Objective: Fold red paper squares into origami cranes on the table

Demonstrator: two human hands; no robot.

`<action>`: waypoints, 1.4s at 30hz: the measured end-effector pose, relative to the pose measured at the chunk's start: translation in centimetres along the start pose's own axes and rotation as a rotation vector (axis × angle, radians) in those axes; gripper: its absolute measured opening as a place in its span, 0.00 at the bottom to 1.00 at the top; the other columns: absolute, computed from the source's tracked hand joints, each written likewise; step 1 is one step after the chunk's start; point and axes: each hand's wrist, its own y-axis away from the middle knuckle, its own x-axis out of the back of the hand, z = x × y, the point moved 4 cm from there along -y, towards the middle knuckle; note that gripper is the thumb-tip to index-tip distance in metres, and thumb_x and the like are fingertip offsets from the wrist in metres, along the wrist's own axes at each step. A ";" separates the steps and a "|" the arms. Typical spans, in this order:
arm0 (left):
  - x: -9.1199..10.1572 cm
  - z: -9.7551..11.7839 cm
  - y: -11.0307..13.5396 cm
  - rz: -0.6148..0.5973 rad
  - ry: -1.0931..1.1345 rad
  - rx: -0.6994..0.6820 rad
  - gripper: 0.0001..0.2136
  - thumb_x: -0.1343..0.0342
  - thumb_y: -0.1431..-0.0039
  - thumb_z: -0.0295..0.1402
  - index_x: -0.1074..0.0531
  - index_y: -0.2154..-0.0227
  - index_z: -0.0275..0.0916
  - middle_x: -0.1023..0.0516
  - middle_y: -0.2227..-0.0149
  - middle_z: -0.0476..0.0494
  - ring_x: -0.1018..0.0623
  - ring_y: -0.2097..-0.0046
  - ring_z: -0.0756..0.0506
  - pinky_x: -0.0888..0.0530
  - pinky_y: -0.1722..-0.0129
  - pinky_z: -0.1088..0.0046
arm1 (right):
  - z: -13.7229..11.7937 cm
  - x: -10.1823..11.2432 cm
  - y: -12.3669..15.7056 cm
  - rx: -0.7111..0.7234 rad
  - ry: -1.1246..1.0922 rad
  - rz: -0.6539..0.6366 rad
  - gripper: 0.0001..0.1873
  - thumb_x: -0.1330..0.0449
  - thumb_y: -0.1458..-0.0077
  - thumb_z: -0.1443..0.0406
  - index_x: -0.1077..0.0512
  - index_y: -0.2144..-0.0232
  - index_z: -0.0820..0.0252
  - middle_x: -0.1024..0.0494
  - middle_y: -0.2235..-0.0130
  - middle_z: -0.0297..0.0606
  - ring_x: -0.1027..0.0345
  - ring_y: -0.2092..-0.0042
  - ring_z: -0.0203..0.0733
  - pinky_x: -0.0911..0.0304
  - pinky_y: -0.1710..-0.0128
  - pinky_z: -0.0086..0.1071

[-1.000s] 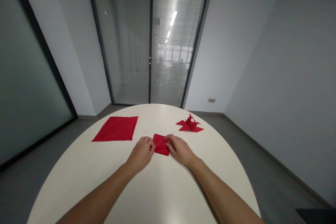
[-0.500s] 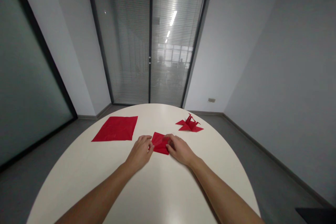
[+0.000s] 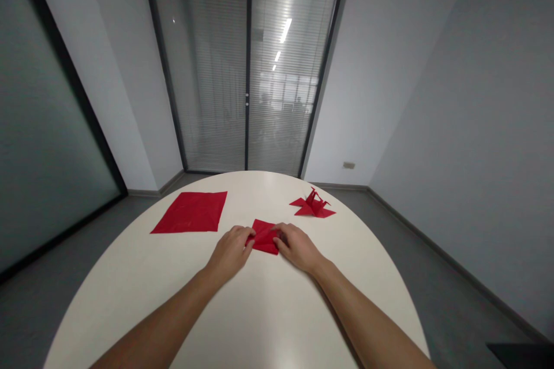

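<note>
A small folded square of red paper lies on the table between my hands, with creases showing on its top. My left hand has its thumb and fingers closed on the paper's left edge. At the opposite edge, my right hand curls over the paper, thumb low and fingers above, gripping it. The fingertips of both hands cover parts of the paper's sides.
A larger flat sheet of red paper lies at the back left of the round white table. Folded red paper cranes stand at the back right. Beyond the table is a glass partition with blinds.
My left fingers have come in and closed on the paper's left edge. The paper's top corner has dropped slightly. My right hand has hardly moved.
</note>
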 end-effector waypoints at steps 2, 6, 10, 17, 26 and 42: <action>0.0 0.0 0.0 -0.007 -0.004 0.014 0.12 0.48 0.35 0.27 0.26 0.52 0.39 0.21 0.54 0.38 0.23 0.51 0.40 0.26 0.49 0.61 | 0.1 -0.1 0.0 -0.007 -0.023 0.011 0.15 0.43 0.38 0.68 0.32 0.48 0.58 0.23 0.61 0.40 0.31 0.60 0.44 0.38 0.58 0.33; 0.2 0.4 -0.1 -0.041 -0.006 -0.009 0.15 0.48 0.36 0.25 0.26 0.49 0.43 0.20 0.54 0.40 0.22 0.51 0.41 0.26 0.49 0.62 | 0.1 -0.2 0.0 0.019 -0.031 0.012 0.12 0.44 0.38 0.70 0.30 0.52 0.57 0.23 0.61 0.39 0.31 0.59 0.43 0.39 0.58 0.33; 0.5 1.0 -0.1 -0.062 0.001 -0.042 0.16 0.49 0.37 0.23 0.24 0.51 0.43 0.19 0.54 0.42 0.22 0.51 0.41 0.26 0.49 0.64 | -0.1 -0.2 -0.2 0.042 0.006 0.002 0.09 0.44 0.39 0.73 0.26 0.62 0.58 0.23 0.63 0.38 0.32 0.58 0.43 0.39 0.57 0.33; 0.8 1.5 -0.1 -0.122 -0.020 -0.143 0.21 0.50 0.39 0.19 0.24 0.48 0.46 0.19 0.50 0.45 0.24 0.49 0.41 0.26 0.48 0.62 | 0.5 -0.1 -0.1 0.030 0.043 0.038 0.13 0.43 0.39 0.72 0.21 0.58 0.57 0.23 0.57 0.42 0.32 0.54 0.45 0.37 0.52 0.36; 0.6 1.5 0.2 -0.164 -0.098 -0.258 0.18 0.49 0.35 0.24 0.23 0.48 0.49 0.23 0.50 0.41 0.27 0.47 0.39 0.28 0.47 0.59 | -1.0 0.1 -0.1 0.095 0.238 -0.013 0.16 0.43 0.40 0.73 0.20 0.54 0.56 0.21 0.56 0.44 0.32 0.52 0.49 0.39 0.52 0.41; 1.9 3.1 0.5 -0.204 -0.014 -0.382 0.13 0.47 0.36 0.28 0.23 0.52 0.43 0.24 0.57 0.41 0.26 0.51 0.41 0.29 0.45 0.59 | -1.7 -0.8 1.3 0.049 0.168 -0.250 0.30 0.57 0.29 0.55 0.40 0.33 0.65 0.41 0.31 0.49 0.56 0.29 0.58 0.59 0.31 0.57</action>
